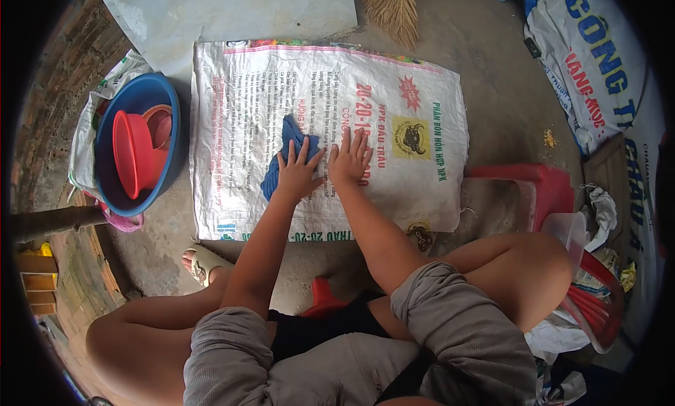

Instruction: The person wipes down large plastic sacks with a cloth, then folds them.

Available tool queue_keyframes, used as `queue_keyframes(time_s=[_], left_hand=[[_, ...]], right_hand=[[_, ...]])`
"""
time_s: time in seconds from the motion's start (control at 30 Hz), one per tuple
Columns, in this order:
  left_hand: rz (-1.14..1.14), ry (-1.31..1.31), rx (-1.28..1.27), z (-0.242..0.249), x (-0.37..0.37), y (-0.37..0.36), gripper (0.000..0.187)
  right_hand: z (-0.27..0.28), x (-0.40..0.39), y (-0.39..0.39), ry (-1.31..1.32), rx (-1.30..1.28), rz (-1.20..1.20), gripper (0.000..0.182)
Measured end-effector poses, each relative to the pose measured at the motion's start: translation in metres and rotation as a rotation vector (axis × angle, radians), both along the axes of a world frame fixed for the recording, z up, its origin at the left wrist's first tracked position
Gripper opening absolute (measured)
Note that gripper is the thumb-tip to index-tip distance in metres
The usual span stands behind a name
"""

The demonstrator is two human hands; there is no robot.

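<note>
Sack [235, 135] looks like woven plastic, wrinkly with a slight sheen, and the blue rag [294, 133] is matt, crumpled cloth. Blue basin [144, 88] and red bowl [128, 153]: smooth, kinda glossy plastic. Broom [395, 12] is coarse straw, floor [496, 117] is rough, matt concrete tbh.

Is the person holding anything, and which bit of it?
Nothing seems held. The left grip lies spread, palm down, over the blue cloth, not closed around it. The right grip lies spread on the sack.
</note>
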State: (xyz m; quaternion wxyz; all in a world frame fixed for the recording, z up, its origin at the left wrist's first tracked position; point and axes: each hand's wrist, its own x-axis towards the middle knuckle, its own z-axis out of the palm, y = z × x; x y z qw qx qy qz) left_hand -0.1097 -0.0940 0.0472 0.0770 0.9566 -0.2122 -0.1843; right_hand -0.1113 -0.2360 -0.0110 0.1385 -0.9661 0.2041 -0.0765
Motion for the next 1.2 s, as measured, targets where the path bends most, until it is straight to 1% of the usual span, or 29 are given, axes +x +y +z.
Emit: queue_keyframes(time_s=[0.07, 0.1, 0.23, 0.3, 0.33, 0.4, 0.47, 0.5, 0.53, 0.6, 0.67, 0.7, 0.73, 0.77, 0.8, 0.83, 0.87, 0.9, 0.93, 0.97, 1.0, 1.03, 1.07, 1.13, 1.2], left_hand=[[-0.004, -0.328, -0.21, -0.025, -0.009, 0.011, 0.066], [0.035, -0.402, -0.305, -0.035, -0.012, 0.016, 0.05], [0.028, -0.408, -0.298, -0.035, -0.001, 0.032, 0.045], [0.131, -0.396, -0.324, -0.042, 0.015, 0.048, 0.044], [0.21, -0.457, -0.322, -0.039, 0.02, 0.057, 0.047], [0.343, -0.37, -0.421, -0.045, 0.04, 0.087, 0.053], [0.527, -0.364, -0.566, -0.047, 0.056, 0.105, 0.059], [0.637, -0.339, -0.765, -0.05, 0.069, 0.113, 0.06], [0.795, -0.375, -0.936, -0.06, 0.08, 0.119, 0.056], [1.052, -0.488, -0.935, -0.069, 0.097, 0.124, 0.054], [0.939, -0.64, -0.902, -0.021, 0.1, 0.085, 0.052], [0.806, -0.599, -0.897, -0.01, 0.102, 0.067, 0.054], [0.702, -0.589, -0.775, 0.0, 0.098, 0.041, 0.059], [0.533, -0.568, -0.765, 0.008, 0.093, 0.019, 0.064], [0.39, -0.445, -0.78, 0.015, 0.086, -0.004, 0.065], [0.213, -0.309, -0.748, 0.002, 0.079, -0.022, 0.06], [-0.008, -0.344, -0.546, -0.018, 0.067, -0.037, 0.053], [-0.183, -0.435, -0.342, -0.03, 0.057, -0.045, 0.051], [-0.181, -0.436, -0.341, -0.03, 0.06, -0.041, 0.051], [-0.165, -0.39, -0.414, -0.03, 0.065, -0.034, 0.051], [-0.151, -0.343, -0.488, -0.031, 0.07, -0.027, 0.051], [-0.153, -0.369, -0.478, -0.038, 0.079, -0.016, 0.051], [-0.123, -0.358, -0.398, -0.039, 0.088, -0.005, 0.052], [0.004, -0.385, -0.427, -0.039, 0.107, 0.024, 0.053], [0.214, -0.483, -0.42, -0.045, 0.124, 0.063, 0.053]], right_hand=[[-0.002, 0.001, 0.001, 0.003, -0.01, 0.001, 0.061], [-0.003, 0.001, 0.002, -0.014, -0.046, 0.001, 0.061], [-0.001, -0.001, 0.003, -0.046, -0.095, 0.017, 0.06], [0.0, -0.001, 0.004, -0.06, -0.102, 0.02, 0.059], [0.0, 0.0, 0.005, -0.056, -0.097, 0.023, 0.059], [-0.001, 0.0, 0.005, -0.064, -0.102, 0.016, 0.059], [-0.003, 0.001, 0.005, -0.053, -0.106, 0.015, 0.059], [-0.003, 0.001, 0.005, -0.047, -0.111, 0.014, 0.059], [-0.003, 0.001, 0.005, -0.04, -0.115, 0.012, 0.059], [-0.004, 0.002, 0.004, -0.041, -0.115, 0.013, 0.059], [-0.004, 0.002, 0.005, -0.04, -0.115, 0.014, 0.059], [-0.003, 0.002, 0.006, -0.031, -0.112, 0.013, 0.06], [-0.001, 0.002, 0.005, -0.024, -0.11, 0.01, 0.06], [0.0, 0.003, 0.005, -0.022, -0.115, 0.009, 0.06], [0.002, 0.003, 0.005, -0.016, -0.11, 0.008, 0.061], [0.002, 0.003, 0.006, -0.011, -0.104, 0.008, 0.061], [-0.001, 0.002, 0.004, -0.008, -0.105, 0.008, 0.061], [-0.007, 0.001, 0.002, 0.056, -0.135, 0.013, 0.062], [-0.007, 0.002, 0.001, 0.117, -0.166, 0.019, 0.063], [-0.008, 0.002, 0.002, 0.025, -0.116, 0.023, 0.064], [-0.008, 0.002, 0.002, 0.025, -0.118, 0.024, 0.064], [-0.003, 0.003, 0.003, 0.006, -0.11, 0.024, 0.063], [-0.002, 0.002, 0.003, -0.011, -0.102, 0.027, 0.063], [-0.001, 0.003, 0.003, -0.024, -0.108, 0.031, 0.062], [-0.002, 0.003, 0.004, -0.038, -0.107, 0.032, 0.061]])
